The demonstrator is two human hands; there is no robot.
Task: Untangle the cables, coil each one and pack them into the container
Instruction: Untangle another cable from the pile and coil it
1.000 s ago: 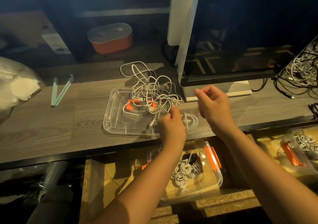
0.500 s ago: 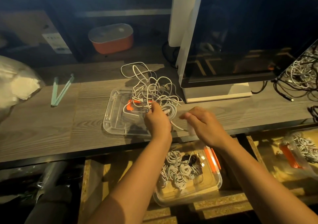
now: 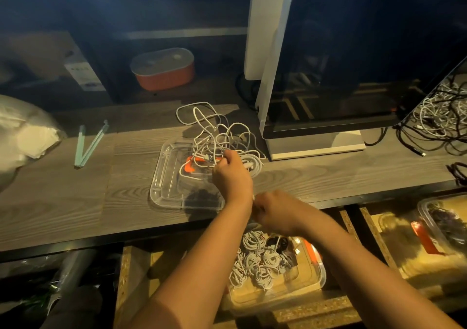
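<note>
The desk (image 3: pixel 63 202) in front of me is grey wood grain in dim, warm light, with a dark shelf behind its back edge. A monitor (image 3: pixel 366 63) stands on the right half. An orange box (image 3: pixel 164 73) with a pale lid sits on the shelf behind.

Near the middle of the front edge lies a clear tray (image 3: pixel 164 177) with an orange clip (image 3: pixel 190 164) in it. The tangle (image 3: pixel 217 136) of white cables lies over the tray's far right part. It spills onto the desk towards the monitor's foot, and its loops reach towards the back edge. My left hand (image 3: pixel 232 177) is on the near side of the tangle, with its fingers curled into the strands and gripping them.

My right hand (image 3: pixel 275 210) hangs over the front edge, just beside my left wrist. Its fingers are curled, but it is blurred. I cannot tell whether they pinch a cable or nothing.

Below the front edge, on a chipboard ledge, sits the container (image 3: pixel 319 275), clear with an orange latch. White coils (image 3: pixel 257 260) and a dark one are piled in its left half.

Two pale green sticks (image 3: pixel 88 144) lie in a V on the left part of the desk, and a plastic bag (image 3: pixel 25 139) lies at the left edge. A second heap (image 3: pixel 439 116) of white and black cables lies at the right edge. Another clear tub (image 3: pixel 427 217) sits below it.
</note>
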